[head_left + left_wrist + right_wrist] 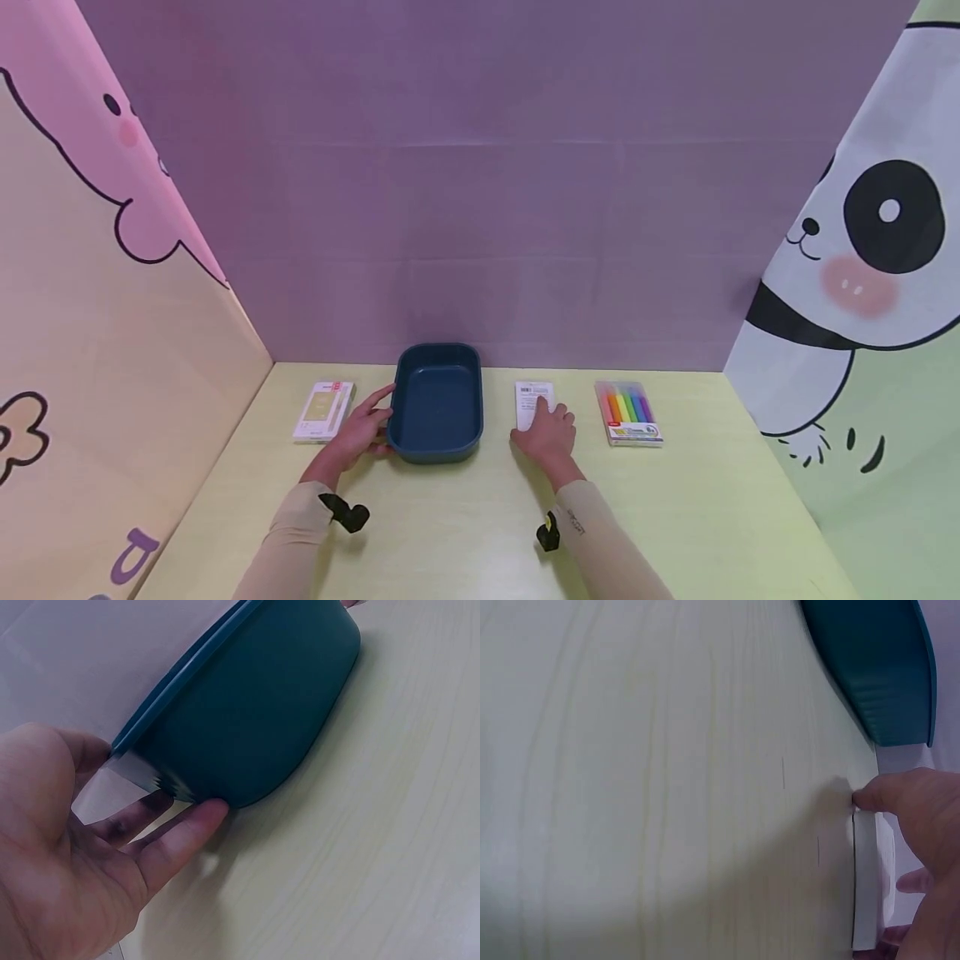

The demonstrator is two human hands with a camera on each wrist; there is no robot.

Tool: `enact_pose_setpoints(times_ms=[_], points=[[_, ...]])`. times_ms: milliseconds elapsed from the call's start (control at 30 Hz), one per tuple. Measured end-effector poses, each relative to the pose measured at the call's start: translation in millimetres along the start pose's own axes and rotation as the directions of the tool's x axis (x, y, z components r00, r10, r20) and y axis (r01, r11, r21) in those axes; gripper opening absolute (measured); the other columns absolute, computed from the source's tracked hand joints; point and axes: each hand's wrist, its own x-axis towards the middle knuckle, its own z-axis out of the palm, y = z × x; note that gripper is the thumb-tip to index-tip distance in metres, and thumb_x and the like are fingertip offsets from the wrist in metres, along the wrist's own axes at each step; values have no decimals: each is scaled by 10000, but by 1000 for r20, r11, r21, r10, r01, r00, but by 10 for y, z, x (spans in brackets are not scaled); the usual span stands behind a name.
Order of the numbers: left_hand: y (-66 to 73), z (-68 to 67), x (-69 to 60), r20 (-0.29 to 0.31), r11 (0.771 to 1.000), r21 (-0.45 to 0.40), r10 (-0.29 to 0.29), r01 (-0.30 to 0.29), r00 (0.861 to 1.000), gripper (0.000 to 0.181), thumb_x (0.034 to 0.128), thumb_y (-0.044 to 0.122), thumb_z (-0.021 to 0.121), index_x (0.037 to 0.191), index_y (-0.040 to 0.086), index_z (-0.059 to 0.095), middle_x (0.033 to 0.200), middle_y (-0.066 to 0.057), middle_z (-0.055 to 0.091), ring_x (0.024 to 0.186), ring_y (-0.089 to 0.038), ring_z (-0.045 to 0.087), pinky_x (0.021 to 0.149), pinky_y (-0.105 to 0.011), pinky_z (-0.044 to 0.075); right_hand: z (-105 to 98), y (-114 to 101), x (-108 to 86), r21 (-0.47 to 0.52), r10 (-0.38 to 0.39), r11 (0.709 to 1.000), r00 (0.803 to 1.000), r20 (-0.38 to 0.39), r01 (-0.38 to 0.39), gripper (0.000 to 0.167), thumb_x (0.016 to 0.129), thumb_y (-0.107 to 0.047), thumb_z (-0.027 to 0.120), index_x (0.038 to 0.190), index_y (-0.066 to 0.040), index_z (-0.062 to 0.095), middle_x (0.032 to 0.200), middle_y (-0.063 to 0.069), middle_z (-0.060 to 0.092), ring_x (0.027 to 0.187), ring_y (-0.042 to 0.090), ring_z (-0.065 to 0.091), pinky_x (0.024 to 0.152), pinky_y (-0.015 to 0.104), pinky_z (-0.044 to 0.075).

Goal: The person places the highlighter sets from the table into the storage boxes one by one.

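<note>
A dark blue-green plastic bin [435, 456] stands on the table. My left hand [363, 427] is at its left side, fingers spread and fairly straight, fingertips touching the outer wall; in the left wrist view, the bin [247, 697] fills the top centre above the left hand [82, 847]. To the bin's right lies a small white box [525, 398] with printed text and a barcode. My right hand [549, 435] covers its near part. In the right wrist view, the thumb and fingers hold the white box [865, 885] by opposite edges, with one finger over its top.
A flat white box with a gold-coloured panel [318, 408] lies left of my left hand. Right of my right hand is a clear pack of coloured markers [630, 417]. A purple backdrop [480, 183] rises at the table's [435, 542] back edge, with printed panels on both sides.
</note>
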Motion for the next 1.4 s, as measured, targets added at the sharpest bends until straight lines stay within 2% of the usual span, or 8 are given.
enact_pose_setpoints(times_ms=[267,600,733,867,1000,1100,1400], points=[[28,75,23,8,1000,21,13,-13,1000,530,1029,175,413,1540,205,276,1297,-290,473,886,-304,654,672,-451,556,-77,-3,-22,-2,29,1000,1000,-3,-29,770,767,-429,716,1351,4,463,1096,257,449,1023,391,409,843,495,401],[15,96,39,-8,1000,28,1,-1,1000,529,1021,163,403,1536,213,292,1306,-285,474,885,-314,649,682,-438,555,-102,79,-14,43,2,999,1000,-21,-1,787,700,-420,758,1332,-26,502,1077,233,448,1003,379,411,803,477,419],[19,99,35,-9,1000,21,7,-6,1000,530,1022,160,399,1538,203,284,1259,-278,489,879,-309,647,673,-431,549,-103,98,-13,65,-8,998,999,-31,10,805,696,-413,754,1354,-25,500,1088,243,450,998,381,422,803,484,423],[118,103,-33,13,1000,-2,3,-3,1000,534,1027,143,391,1545,173,261,1249,-303,483,910,-354,640,699,-466,542,-128,106,-25,68,-19,997,1000,-23,21,793,714,-406,738,1362,-17,497,1098,248,452,1006,389,423,815,491,416],[135,83,-42,17,1000,-4,0,0,1000,531,1034,143,381,1548,164,250,1282,-316,471,932,-374,628,707,-483,538,-137,111,-23,68,-31,997,999,-13,32,778,733,-410,725,1364,-16,493,1109,249,452,1017,394,414,827,493,402],[50,55,10,0,1000,-3,6,-6,1000,524,1030,164,396,1540,197,280,1289,-291,480,911,-335,633,677,-446,542,-137,102,-18,68,-37,997,999,-21,38,772,741,-414,722,1364,-20,495,1111,243,454,1013,388,412,826,487,398],[29,34,9,-19,1000,24,2,-2,1000,529,1018,177,395,1534,234,295,1280,-255,503,843,-277,632,654,-397,541,-239,-7,-6,75,-72,994,994,-85,79,774,726,-430,734,1364,-50,516,1084,209,471,953,345,419,765,440,390]])
